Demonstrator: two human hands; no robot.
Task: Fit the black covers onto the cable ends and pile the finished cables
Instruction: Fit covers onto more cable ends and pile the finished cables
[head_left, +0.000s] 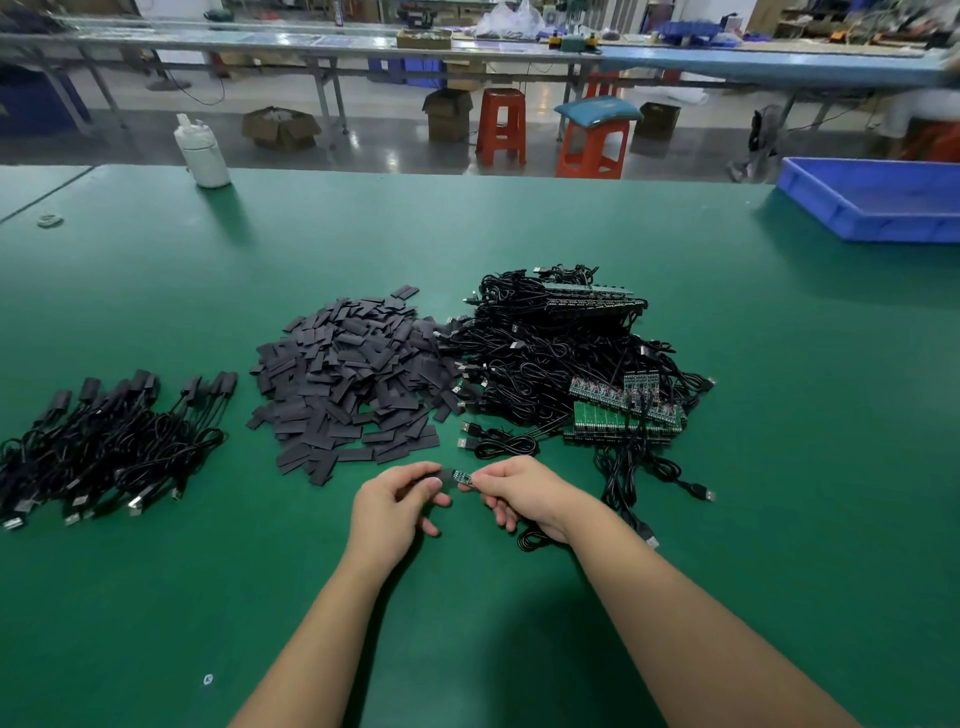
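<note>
My left hand (395, 506) pinches a black cover (444, 475) between thumb and fingers. My right hand (519, 493) pinches the small green circuit board (464, 478) at a cable's end, its tip touching the cover's mouth. That cable (530, 540) loops on the mat under my right wrist. A heap of loose black covers (348, 384) lies ahead in the middle. To its right sits a tangle of uncovered cables with green boards (571, 364). A pile of covered cables (109, 441) lies at the left.
The green mat (467, 649) covers the table. A blue plastic tray (883, 200) stands at the far right edge, a white container (202, 153) at the far left edge. Red stools and cardboard boxes stand on the floor beyond the table.
</note>
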